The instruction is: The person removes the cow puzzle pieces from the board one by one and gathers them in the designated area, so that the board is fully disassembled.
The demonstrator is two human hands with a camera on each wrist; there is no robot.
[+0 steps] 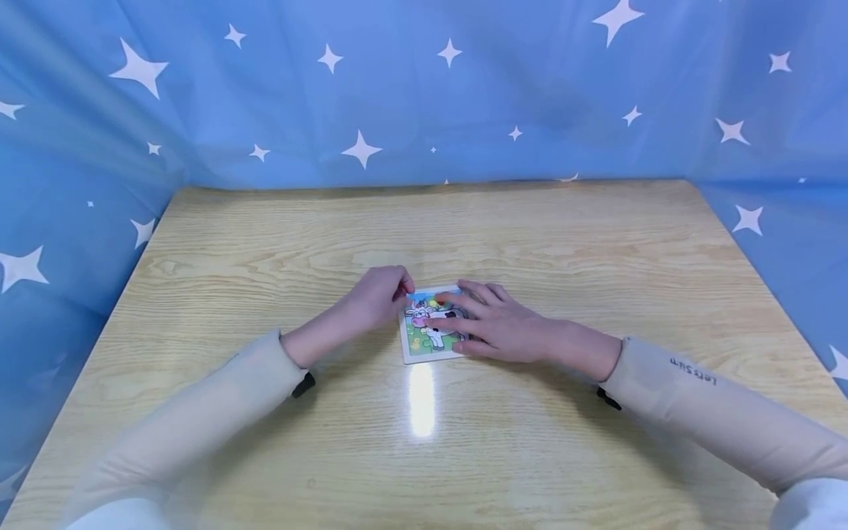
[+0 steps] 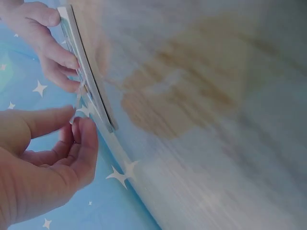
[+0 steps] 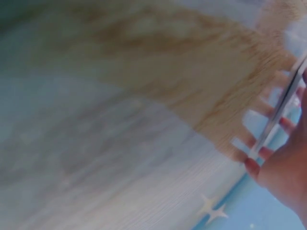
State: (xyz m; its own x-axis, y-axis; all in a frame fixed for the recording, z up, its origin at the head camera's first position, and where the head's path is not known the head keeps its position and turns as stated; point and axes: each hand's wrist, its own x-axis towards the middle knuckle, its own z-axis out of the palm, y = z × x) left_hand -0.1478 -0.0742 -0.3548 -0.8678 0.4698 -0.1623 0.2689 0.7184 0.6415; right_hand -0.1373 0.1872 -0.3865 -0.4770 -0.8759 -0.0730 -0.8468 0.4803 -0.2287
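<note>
A small square jigsaw puzzle (image 1: 437,344) with a cow picture and a white frame lies flat on the table. At its upper left corner my left hand (image 1: 386,296) pinches a thin puzzle piece (image 2: 78,101) between thumb and fingertips. That piece stands tilted at the puzzle's edge in the left wrist view; its picture cannot be made out. My right hand (image 1: 501,324) rests over the right side with fingers spread, their tips on the cow picture. It covers part of the puzzle. Seen from the right wrist, the right hand (image 3: 283,167) lies along the frame's edge (image 3: 280,108).
The puzzle lies on a wood-grain table (image 1: 530,442) with a bright light reflection (image 1: 421,401) just in front of it. A blue curtain with white stars (image 1: 397,88) hangs behind the table and along its sides.
</note>
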